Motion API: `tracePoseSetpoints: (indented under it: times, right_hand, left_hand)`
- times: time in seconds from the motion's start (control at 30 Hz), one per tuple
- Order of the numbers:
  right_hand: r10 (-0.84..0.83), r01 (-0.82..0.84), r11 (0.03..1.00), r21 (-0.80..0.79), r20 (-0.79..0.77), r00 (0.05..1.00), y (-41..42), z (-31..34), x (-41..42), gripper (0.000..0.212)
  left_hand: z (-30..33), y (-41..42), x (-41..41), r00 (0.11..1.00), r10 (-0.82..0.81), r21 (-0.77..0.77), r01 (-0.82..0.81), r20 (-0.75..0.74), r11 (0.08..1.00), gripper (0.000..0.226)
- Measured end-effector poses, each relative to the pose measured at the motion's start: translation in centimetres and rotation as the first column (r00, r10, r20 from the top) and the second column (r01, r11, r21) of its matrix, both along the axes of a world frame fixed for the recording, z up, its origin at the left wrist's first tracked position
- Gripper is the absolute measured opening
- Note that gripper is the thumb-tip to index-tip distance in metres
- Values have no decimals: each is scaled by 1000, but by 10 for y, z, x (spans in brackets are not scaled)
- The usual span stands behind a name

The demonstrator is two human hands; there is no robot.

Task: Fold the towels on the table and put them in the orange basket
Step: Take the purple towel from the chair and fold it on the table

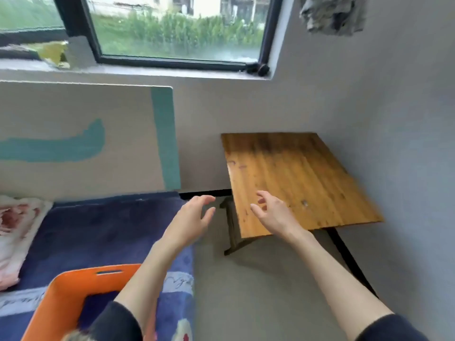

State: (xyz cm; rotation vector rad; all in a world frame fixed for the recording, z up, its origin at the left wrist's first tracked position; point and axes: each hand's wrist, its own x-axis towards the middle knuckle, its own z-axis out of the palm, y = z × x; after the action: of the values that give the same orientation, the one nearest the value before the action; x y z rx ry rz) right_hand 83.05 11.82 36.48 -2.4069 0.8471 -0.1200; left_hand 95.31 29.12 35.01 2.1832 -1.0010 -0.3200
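No towel is seen on the small wooden table with black metal legs [295, 173]; its plank top lies bare against the grey wall, so the step in hand is judged to fall between towels, or at the close of the task; which of the two cannot be told from this view alone. The orange plastic basket with a slot handle [81, 281] is found at the lower left, set on the dark blue patterned bedspread [98, 230]; something dark lies inside it, though whether that is a folded towel cannot be made out, the left forearm being in front of it. The basket's long axis cannot be judged, since only one corner and one handled wall are shown; that handled wall is turned toward the window [172, 28], and the open mouth faces upward.

The left hand [189, 217] is held in the air over the gap between bed and table, fingers spread and loosely curved, nothing in it; the right hand [273, 212] is held above the near left corner of the tabletop, fingers likewise apart and lightly bent, also empty; the two hands are near each other but not touching.

The next move is judged to call for another towel to be found, if any is left; a pink and white cloth [17, 230] lies at the far left of the bed, but it may be a pillow rather than a towel.
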Motion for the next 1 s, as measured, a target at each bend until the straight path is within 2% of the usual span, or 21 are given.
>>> tracePoseSetpoints:
  times: [0.2,0.37,0.5,0.8,1.0]
  right_hand:
    - [-329,329,944,-10,42,944,-41,10,-150,48]
    - [-592,588,806,63,105,799,-42,10,-295,45]
    - [-732,729,681,71,107,673,-19,6,-417,42]
    - [-889,885,456,94,6,458,44,-21,-652,41]
    - [-951,938,294,185,-46,307,53,-59,-738,43]
  left_hand:
    - [24,-94,-88,936,-343,-2,344,80,939,33]
    - [33,-148,-207,799,-593,-3,596,101,803,35]
    - [31,-168,-324,667,-742,-5,744,67,668,36]
    - [-23,-166,-549,419,-904,78,907,-81,413,35]
    - [-62,-185,-636,335,-925,173,936,-180,306,32]
